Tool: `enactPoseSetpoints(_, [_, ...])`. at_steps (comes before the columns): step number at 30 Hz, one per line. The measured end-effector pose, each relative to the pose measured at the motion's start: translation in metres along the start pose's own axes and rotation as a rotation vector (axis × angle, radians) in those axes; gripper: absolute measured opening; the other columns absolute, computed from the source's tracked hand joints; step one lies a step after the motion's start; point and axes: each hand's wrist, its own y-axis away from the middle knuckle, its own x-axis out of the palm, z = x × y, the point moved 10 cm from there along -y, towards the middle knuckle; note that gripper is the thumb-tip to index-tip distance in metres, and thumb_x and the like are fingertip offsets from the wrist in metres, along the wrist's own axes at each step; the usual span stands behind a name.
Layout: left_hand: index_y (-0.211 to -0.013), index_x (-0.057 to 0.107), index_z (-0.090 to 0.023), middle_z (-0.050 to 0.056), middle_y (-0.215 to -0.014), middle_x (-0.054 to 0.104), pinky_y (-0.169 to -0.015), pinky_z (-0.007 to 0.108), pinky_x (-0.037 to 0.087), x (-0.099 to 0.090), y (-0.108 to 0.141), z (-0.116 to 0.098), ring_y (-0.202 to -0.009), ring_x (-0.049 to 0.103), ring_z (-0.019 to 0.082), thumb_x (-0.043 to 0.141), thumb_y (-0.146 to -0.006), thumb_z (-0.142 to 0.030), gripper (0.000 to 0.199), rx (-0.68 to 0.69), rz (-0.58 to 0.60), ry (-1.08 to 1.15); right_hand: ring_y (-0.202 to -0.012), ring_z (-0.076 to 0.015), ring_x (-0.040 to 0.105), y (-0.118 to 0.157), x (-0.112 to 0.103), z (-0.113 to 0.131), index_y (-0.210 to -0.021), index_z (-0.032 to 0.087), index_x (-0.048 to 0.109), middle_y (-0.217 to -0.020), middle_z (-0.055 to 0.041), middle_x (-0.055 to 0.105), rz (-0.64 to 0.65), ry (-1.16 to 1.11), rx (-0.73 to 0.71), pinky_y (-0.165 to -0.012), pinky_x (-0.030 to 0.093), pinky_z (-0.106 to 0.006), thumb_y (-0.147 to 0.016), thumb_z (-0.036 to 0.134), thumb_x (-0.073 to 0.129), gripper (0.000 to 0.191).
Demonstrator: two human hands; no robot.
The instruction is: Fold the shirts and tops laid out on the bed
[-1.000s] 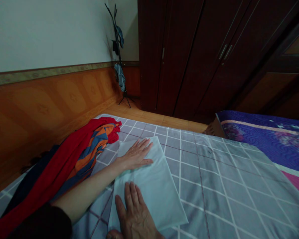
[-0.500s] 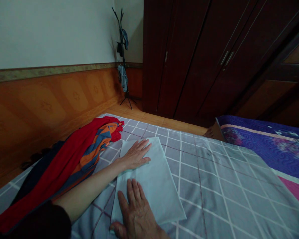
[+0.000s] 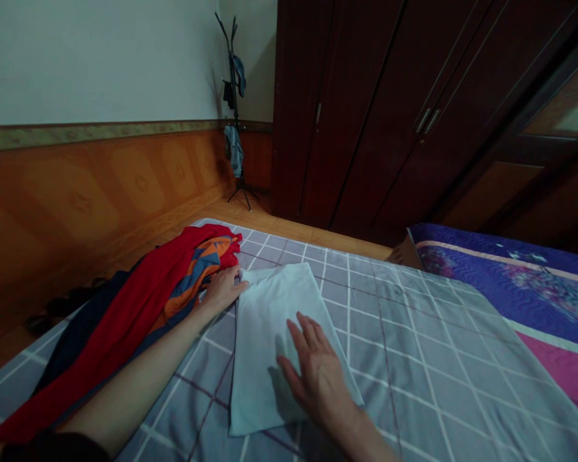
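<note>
A folded pale cloth (image 3: pixel 264 346) lies flat on the grey checked bedspread (image 3: pixel 414 359). At its far left corner is my left hand (image 3: pixel 223 287), fingers bent around the corner, which it seems to pinch; the fingertips are partly hidden. My right hand (image 3: pixel 316 369) hovers just over the right part of the cloth, fingers spread, holding nothing, its shadow falling on the fabric. Left of the cloth, a heap of red, navy and orange-blue clothing (image 3: pixel 149 282) touches the area beside my left hand.
Dark wardrobe doors (image 3: pixel 356 115) stand beyond the bed. A coat rack (image 3: pixel 236 96) with hanging items is in the far corner. At the right lies a purple floral bedcover (image 3: pixel 486 269). Dark shoes (image 3: pixel 60 305) are on the floor at left.
My left hand has slid left off the middle of the cloth to its far left corner. My right hand has lifted and moved right and forward. The cloth's near edge has shifted slightly right.
</note>
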Motion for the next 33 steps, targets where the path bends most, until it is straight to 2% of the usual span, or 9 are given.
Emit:
enactPoseSetpoints(3, [-0.117, 0.054, -0.015, 0.012, -0.105, 0.067, -0.086, 0.034, 0.043, 0.000, 0.001, 0.003, -0.100, 0.062, 0.026, 0.063, -0.076, -0.038, 0.048, -0.059, 0.041, 0.047, -0.114, -0.0344, 0.053, 0.015, -0.022, -0.053, -0.126, 0.008, 0.052, -0.124, -0.0197, 0.057, -0.095, 0.039, 0.153, -0.093, 0.046, -0.050, -0.085, 0.031, 0.049, 0.047])
enactPoseSetpoints(7, [-0.124, 0.049, -0.015, 0.009, -0.099, 0.068, -0.078, 0.031, 0.047, 0.005, 0.021, 0.009, -0.090, 0.065, 0.025, 0.063, -0.073, -0.041, 0.059, -0.138, 0.111, 0.168, -0.093, -0.0300, 0.063, 0.056, -0.024, -0.118, -0.120, 0.009, 0.056, -0.105, -0.0154, 0.064, 0.040, -0.057, 0.449, -0.080, 0.049, -0.042, -0.083, 0.042, 0.045, 0.050])
enactPoseSetpoints(10, [-0.131, 0.041, -0.012, 0.009, -0.102, 0.068, -0.072, 0.027, 0.048, 0.011, 0.036, 0.013, -0.088, 0.066, 0.021, 0.059, -0.075, -0.041, 0.065, -0.173, 0.153, 0.267, -0.077, -0.0255, 0.064, 0.083, -0.016, -0.142, -0.117, 0.009, 0.057, -0.095, -0.0122, 0.066, 0.140, -0.188, 0.654, -0.070, 0.048, -0.036, -0.079, 0.049, 0.044, 0.057])
enactPoseSetpoints(14, [-0.131, 0.040, -0.010, 0.008, -0.094, 0.069, -0.067, 0.028, 0.048, 0.015, 0.034, 0.016, -0.083, 0.066, 0.022, 0.058, -0.074, -0.042, 0.068, -0.208, 0.193, 0.292, -0.069, -0.0235, 0.062, 0.089, -0.001, -0.144, -0.109, 0.009, 0.060, -0.075, -0.0077, 0.067, 0.269, -0.316, 0.795, -0.062, 0.042, -0.032, -0.075, 0.049, 0.044, 0.055])
enactPoseSetpoints(18, [-0.107, 0.058, -0.014, 0.006, -0.082, 0.067, -0.067, 0.030, 0.043, 0.013, 0.028, 0.010, -0.082, 0.064, 0.026, 0.065, -0.067, -0.042, 0.050, -0.213, 0.196, 0.233, -0.065, -0.0211, 0.060, 0.079, -0.004, -0.133, -0.077, 0.018, 0.061, -0.069, -0.0053, 0.065, 0.340, -0.214, 0.812, -0.058, 0.036, -0.030, -0.075, 0.042, 0.050, 0.027])
enactPoseSetpoints(24, [-0.078, 0.062, -0.021, 0.002, -0.075, 0.067, -0.065, 0.026, 0.040, 0.011, 0.035, -0.003, -0.083, 0.064, 0.025, 0.068, -0.063, -0.038, 0.023, -0.229, 0.217, 0.311, -0.054, -0.0149, 0.051, 0.075, -0.006, -0.124, -0.057, 0.020, 0.050, -0.054, -0.0006, 0.055, 0.218, -0.243, 0.793, -0.051, 0.029, -0.027, -0.069, 0.029, 0.052, 0.015])
enactPoseSetpoints(27, [-0.076, 0.062, -0.021, 0.002, -0.077, 0.068, -0.066, 0.027, 0.043, 0.013, 0.036, -0.005, -0.086, 0.064, 0.026, 0.068, -0.062, -0.038, 0.023, -0.243, 0.233, 0.445, -0.048, -0.0129, 0.049, 0.083, 0.009, -0.127, -0.063, 0.020, 0.050, -0.053, 0.0012, 0.052, 0.109, -0.586, 0.865, -0.046, 0.033, -0.025, -0.067, 0.037, 0.053, 0.018])
enactPoseSetpoints(30, [-0.081, 0.061, -0.019, 0.003, -0.080, 0.069, -0.067, 0.029, 0.046, 0.021, 0.037, -0.006, -0.085, 0.064, 0.026, 0.066, -0.062, -0.041, 0.030, -0.269, 0.243, 0.620, -0.040, -0.0138, 0.050, 0.094, 0.021, -0.129, -0.088, 0.018, 0.052, -0.053, 0.0040, 0.054, 0.036, -0.888, 1.018, -0.038, 0.035, -0.024, -0.060, 0.044, 0.059, 0.039])
enactPoseSetpoints(33, [-0.091, 0.059, -0.016, 0.004, -0.083, 0.069, -0.068, 0.030, 0.050, 0.031, 0.040, -0.008, -0.081, 0.066, 0.023, 0.063, -0.064, -0.043, 0.038, -0.317, 0.265, 0.812, -0.040, -0.0158, 0.055, 0.095, 0.021, -0.119, -0.102, 0.015, 0.049, -0.054, 0.0026, 0.059, 0.110, -0.996, 1.077, -0.037, 0.040, -0.024, -0.060, 0.045, 0.061, 0.053])
